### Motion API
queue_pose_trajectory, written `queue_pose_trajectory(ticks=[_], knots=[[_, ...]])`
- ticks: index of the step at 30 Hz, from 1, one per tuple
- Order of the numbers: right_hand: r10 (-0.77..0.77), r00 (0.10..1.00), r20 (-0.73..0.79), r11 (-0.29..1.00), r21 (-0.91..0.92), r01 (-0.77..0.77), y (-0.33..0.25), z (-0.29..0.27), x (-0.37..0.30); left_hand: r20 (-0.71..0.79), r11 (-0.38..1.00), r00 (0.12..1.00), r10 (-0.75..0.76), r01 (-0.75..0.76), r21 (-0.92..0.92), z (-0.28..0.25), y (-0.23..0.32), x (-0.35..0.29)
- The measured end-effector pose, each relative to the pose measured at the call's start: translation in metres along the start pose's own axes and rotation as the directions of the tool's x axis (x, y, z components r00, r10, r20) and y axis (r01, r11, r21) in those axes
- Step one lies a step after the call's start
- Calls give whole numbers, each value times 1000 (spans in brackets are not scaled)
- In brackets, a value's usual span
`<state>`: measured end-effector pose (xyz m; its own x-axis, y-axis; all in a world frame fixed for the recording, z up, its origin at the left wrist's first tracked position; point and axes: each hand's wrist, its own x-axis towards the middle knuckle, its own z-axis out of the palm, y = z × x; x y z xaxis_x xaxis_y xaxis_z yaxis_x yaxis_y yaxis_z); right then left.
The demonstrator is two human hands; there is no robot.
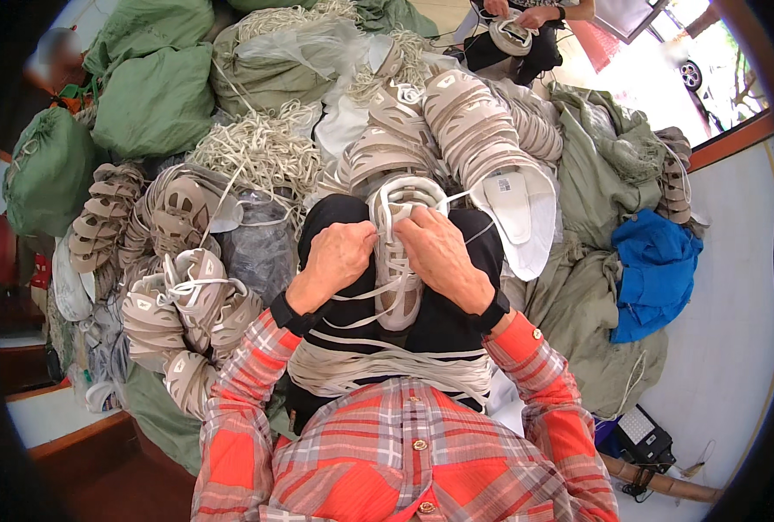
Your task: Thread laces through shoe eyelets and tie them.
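Note:
Across my thighs lies a beige and white shoe upper (398, 304), its toe toward me and its collar away from me. White shoelace runs through some of its eyelets, and loose lengths hang over its sides. My left hand (339, 258) is closed in a pinch at the upper's left edge, on the shoelace. From the other side, my right hand (443, 254) reaches over the lacing with its fingertips closed on the shoelace near the tongue. The exact grip is partly hidden by the fingers. A bundle of white laces (387, 372) lies over my lap.
Nested shoe uppers (470, 122) stretch away beyond my knees, and more uppers (200, 296) stand at left. Behind are a heap of laces (261, 152) and green sacks (156, 96). A blue cloth (657, 270) lies at right. Another person's hands (517, 17) hold a shoe upper at the far side.

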<state>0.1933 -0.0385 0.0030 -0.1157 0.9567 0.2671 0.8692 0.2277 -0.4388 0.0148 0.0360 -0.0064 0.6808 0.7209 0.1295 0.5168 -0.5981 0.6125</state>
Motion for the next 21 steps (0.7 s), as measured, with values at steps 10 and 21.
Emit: queue_pose_trajectory(ticks=[10,21], knots=[[-104,993,-62,992,59,108,3,8,8,70,1000,998,11,-10,-6,0,-6,11],[-251,968,27,952,-177,252,20,-6,19,676,785,707,-206,532,-317,-33,-11,32]])
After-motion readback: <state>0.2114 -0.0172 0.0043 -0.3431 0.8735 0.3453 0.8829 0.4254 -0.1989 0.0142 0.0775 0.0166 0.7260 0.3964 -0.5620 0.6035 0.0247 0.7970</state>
